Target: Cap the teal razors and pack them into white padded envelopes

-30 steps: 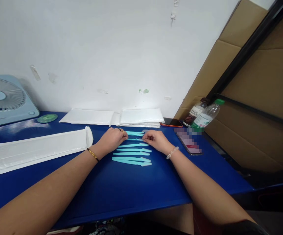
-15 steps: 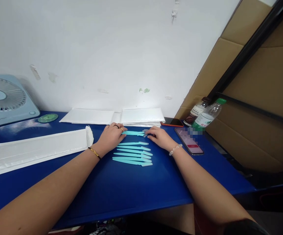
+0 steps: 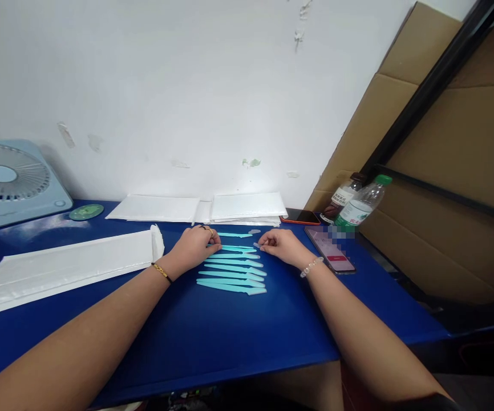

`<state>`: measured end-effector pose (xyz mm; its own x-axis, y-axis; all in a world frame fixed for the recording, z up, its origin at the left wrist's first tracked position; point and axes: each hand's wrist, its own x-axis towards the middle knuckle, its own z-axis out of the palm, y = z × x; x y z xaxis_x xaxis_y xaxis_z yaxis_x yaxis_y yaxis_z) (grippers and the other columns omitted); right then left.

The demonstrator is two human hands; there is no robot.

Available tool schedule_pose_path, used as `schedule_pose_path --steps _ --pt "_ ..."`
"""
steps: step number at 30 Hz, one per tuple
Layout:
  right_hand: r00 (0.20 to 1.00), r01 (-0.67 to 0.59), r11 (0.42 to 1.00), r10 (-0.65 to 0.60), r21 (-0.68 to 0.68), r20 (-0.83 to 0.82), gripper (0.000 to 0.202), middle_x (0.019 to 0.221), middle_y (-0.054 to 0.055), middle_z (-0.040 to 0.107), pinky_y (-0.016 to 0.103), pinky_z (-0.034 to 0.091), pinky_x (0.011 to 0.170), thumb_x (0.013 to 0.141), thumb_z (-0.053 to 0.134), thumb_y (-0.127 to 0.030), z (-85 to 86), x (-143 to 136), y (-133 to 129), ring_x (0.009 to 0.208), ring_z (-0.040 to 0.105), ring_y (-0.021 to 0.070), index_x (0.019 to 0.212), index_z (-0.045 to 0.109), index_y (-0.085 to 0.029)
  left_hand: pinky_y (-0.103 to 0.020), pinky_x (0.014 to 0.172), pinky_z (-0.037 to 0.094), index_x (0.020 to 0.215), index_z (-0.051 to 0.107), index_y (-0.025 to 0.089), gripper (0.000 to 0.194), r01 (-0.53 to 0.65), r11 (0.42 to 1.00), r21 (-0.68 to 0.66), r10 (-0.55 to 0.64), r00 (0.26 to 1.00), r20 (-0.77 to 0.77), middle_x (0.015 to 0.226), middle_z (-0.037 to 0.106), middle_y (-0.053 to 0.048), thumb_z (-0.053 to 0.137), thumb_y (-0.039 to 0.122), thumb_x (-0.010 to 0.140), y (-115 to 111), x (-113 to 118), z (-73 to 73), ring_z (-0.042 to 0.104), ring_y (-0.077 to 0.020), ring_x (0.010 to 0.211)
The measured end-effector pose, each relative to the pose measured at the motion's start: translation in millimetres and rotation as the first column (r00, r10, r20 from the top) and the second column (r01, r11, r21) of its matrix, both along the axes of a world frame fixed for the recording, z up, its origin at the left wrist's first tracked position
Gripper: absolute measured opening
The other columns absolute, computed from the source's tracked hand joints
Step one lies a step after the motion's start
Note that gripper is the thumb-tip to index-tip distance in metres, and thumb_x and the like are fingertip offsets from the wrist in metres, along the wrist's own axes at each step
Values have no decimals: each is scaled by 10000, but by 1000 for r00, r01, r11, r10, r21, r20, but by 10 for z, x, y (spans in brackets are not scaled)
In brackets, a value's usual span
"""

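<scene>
A stack of flat white padded envelopes (image 3: 247, 206) lies at the back of the glossy blue table (image 3: 230, 337). In front of the stack, slim turquoise plastic sticks with notched necks (image 3: 234, 266) lie roughly parallel in a column, one of them just beside its front edge.

In front of the stack and to its left, the left hand (image 3: 196, 246) closes thumb and fingers narrowly on the handle end of a turquoise stick. In front of the stack and to its right, the right hand (image 3: 282, 247) has its fingertips close together at a small clear plastic piece (image 3: 256, 245); whether they grip it, I cannot tell.

A phone with an orange edge (image 3: 302, 217) sits just right of the stack. Well to its left stands a pale blue square fan (image 3: 16, 185); nearer lies a long white padded envelope (image 3: 76, 262).
</scene>
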<state>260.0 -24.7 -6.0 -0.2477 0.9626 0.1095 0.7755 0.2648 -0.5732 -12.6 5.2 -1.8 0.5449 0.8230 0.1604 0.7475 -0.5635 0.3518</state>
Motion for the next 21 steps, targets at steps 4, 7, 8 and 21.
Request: schedule_pose_path --steps 4,7,8,21 --pt "998 5 1000 -3 -30 67 81 714 14 643 226 432 588 761 625 -237 -14 14 13 629 565 124 794 664 -174 -282 656 397 723 640 211 216 -22 999 -41 24 999 30 812 677 -19 506 361 802 16 2 -3 601 -193 784" --pt "991 -5 1000 5 3 131 70 788 34 629 241 437 630 781 605 -229 -28 17 11 685 568 135 804 632 -169 -283 626 385 770 624 204 213 -35 999 -27 36 999 38 783 664 -24 487 360 817 13 3 -6 594 -188 728" --pt "988 -13 1000 9 23 154 65 817 42 623 247 439 651 787 599 -224 -27 13 5 707 568 139 808 624 -167 -282 619 380 792 612 202 214 -39 999 -26 40 998 49 766 656 -24 475 362 826 9 2 -8 587 -184 705" --pt "997 -53 997 50 53 55 49 756 17 639 233 419 611 809 581 -190 8 -10 -43 662 572 128 820 626 -176 -255 552 317 909 514 214 262 55 996 -71 -39 976 212 610 480 34 350 418 905 -26 -27 -1 451 -137 551"
